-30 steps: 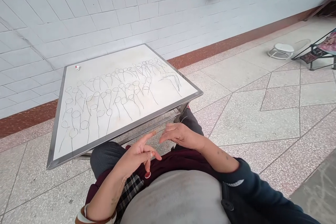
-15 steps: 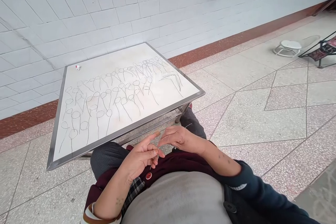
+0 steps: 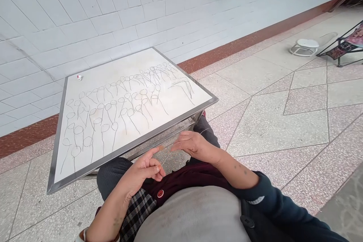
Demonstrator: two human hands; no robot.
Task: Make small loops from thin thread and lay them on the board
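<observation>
Above my lap, my left hand pinches a thin, pale wire-like strand between thumb and curled fingers. Its index finger points forward, with a brownish wrap at the tip. My right hand, a short way to the right, is closed with its fingertips together at the strand's upper part. A thin end sticks out behind the right hand. Ahead stands a white table with a metal rim. Several thin dark wire pieces, each with a round loop and a long tail, lie on it in rows.
Straight and bent strands lie at the table's right side. A small white-and-red object sits at its far left corner. A tiled wall rises behind. On the floor to the right are a white stool and a dark-framed folding chair.
My hands have moved apart: the left has gone left and slightly down, leaving a stretch of strand showing between them. The whole view has shifted slightly.
</observation>
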